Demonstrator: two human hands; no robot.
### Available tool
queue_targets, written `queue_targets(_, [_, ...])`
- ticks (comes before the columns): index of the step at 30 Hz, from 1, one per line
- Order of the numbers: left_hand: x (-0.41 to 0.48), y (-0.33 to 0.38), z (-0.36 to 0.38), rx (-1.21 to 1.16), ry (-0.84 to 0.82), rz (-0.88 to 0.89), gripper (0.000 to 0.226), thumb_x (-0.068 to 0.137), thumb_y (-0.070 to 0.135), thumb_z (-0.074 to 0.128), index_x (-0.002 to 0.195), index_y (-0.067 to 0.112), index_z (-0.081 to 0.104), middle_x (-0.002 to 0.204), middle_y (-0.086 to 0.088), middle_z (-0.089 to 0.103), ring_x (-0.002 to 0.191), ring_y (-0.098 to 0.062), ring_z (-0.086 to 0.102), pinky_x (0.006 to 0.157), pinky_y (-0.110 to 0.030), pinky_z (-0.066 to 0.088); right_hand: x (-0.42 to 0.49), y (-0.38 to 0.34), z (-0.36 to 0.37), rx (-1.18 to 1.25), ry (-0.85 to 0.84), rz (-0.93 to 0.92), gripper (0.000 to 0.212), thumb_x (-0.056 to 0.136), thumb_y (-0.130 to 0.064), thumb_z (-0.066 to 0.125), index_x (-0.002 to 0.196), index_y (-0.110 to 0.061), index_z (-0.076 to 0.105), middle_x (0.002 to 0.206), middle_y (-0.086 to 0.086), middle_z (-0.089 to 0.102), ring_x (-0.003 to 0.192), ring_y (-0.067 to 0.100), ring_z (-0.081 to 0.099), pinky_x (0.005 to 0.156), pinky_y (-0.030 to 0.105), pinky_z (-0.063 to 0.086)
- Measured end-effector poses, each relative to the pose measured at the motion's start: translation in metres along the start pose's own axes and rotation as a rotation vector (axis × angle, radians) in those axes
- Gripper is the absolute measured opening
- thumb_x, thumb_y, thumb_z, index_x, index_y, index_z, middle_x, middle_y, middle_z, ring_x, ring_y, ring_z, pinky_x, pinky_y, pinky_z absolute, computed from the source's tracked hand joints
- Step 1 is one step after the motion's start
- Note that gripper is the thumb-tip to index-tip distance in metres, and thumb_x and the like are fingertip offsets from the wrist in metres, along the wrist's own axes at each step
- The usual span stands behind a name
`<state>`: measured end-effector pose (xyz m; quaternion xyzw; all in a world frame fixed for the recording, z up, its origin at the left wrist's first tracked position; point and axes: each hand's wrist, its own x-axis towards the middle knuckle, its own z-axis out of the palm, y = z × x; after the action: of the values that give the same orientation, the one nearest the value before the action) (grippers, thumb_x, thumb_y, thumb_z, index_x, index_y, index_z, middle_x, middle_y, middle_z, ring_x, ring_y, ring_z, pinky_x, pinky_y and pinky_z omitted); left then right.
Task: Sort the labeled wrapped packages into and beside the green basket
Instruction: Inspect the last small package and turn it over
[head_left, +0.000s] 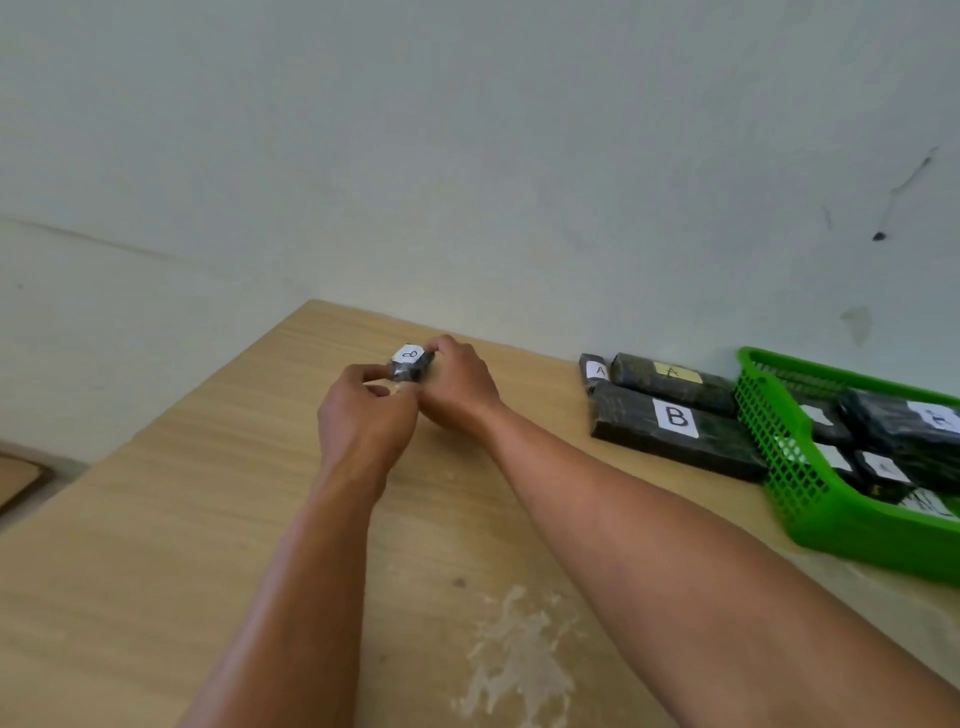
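While sorting is under way, one small black plastic-wrapped package (410, 370), its white label apparently reading B, is pinched between the left hand (363, 415) and right hand (460, 387) over the far part of the light wooden surface (156, 571). Step judged: label check. Next move judged: carriage rightward to the long black B-labelled package (675, 431) laid beside the green plastic lattice basket (789, 467), then release.
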<state>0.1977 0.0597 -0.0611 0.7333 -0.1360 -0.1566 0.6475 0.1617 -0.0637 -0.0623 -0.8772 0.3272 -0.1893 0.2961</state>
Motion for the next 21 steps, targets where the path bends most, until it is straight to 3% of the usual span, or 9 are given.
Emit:
queue_targets(4, [0.005, 0.000, 0.001, -0.031, 0.006, -0.005, 0.026, 0.086, 0.017, 0.066, 0.106, 0.032, 0.060, 0.095, 0.008, 0.065, 0.078, -0.008, 0.062, 0.061, -0.027, 0.045, 0.015, -0.004, 0.011, -0.044, -0.053, -0.027, 0.058, 0.087, -0.026, 0.078, 0.139, -0.015, 0.055, 0.140, 0.014, 0.057, 0.126, 0.030, 0.058, 0.096, 0.031, 0.045])
queue_targets(7, [0.005, 0.000, 0.002, -0.020, 0.003, 0.005, 0.025, 0.086, 0.018, 0.067, 0.106, 0.032, 0.059, 0.096, 0.008, 0.065, 0.080, -0.007, 0.062, 0.060, -0.026, 0.044, 0.013, -0.002, 0.010, -0.034, -0.041, -0.031, 0.052, 0.086, -0.021, 0.078, 0.133, -0.013, 0.057, 0.135, 0.016, 0.055, 0.120, 0.030, 0.059, 0.091, 0.029, 0.045])
queue_targets(11, [0.003, -0.001, 0.003, -0.004, -0.064, -0.021, 0.031, 0.084, 0.017, 0.069, 0.112, 0.028, 0.061, 0.097, 0.006, 0.066, 0.084, -0.015, 0.066, 0.074, -0.033, 0.056, -0.014, 0.007, -0.006, 0.025, 0.001, -0.022, 0.058, 0.083, -0.024, 0.083, 0.135, -0.019, 0.059, 0.132, 0.012, 0.045, 0.113, 0.022, 0.058, 0.091, 0.023, 0.043])
queue_targets(13, [-0.001, -0.001, 0.006, -0.030, -0.135, -0.052, 0.032, 0.085, 0.016, 0.071, 0.116, 0.022, 0.065, 0.101, 0.000, 0.070, 0.090, -0.022, 0.071, 0.083, -0.040, 0.061, -0.035, 0.014, -0.022, 0.044, 0.032, -0.008, 0.066, 0.080, -0.029, 0.088, 0.139, -0.022, 0.060, 0.132, 0.009, 0.043, 0.117, 0.021, 0.059, 0.099, 0.021, 0.045])
queue_targets(18, [-0.034, 0.008, 0.018, -0.089, -0.331, -0.059, 0.025, 0.096, 0.018, 0.069, 0.120, 0.010, 0.066, 0.105, -0.013, 0.071, 0.086, -0.024, 0.072, 0.073, -0.034, 0.058, -0.100, 0.042, -0.074, 0.134, 0.104, 0.013, 0.077, 0.071, -0.041, 0.095, 0.139, -0.024, 0.063, 0.126, 0.000, 0.045, 0.116, 0.014, 0.060, 0.109, 0.024, 0.047])
queue_targets(21, [-0.076, 0.022, 0.031, -0.122, -0.492, -0.057, 0.019, 0.102, 0.023, 0.061, 0.118, 0.012, 0.065, 0.105, -0.016, 0.071, 0.082, -0.029, 0.075, 0.073, -0.038, 0.060, -0.137, 0.066, -0.102, 0.260, 0.174, 0.016, 0.058, 0.080, -0.048, 0.084, 0.131, -0.027, 0.068, 0.125, -0.002, 0.050, 0.114, 0.010, 0.064, 0.108, 0.033, 0.054])
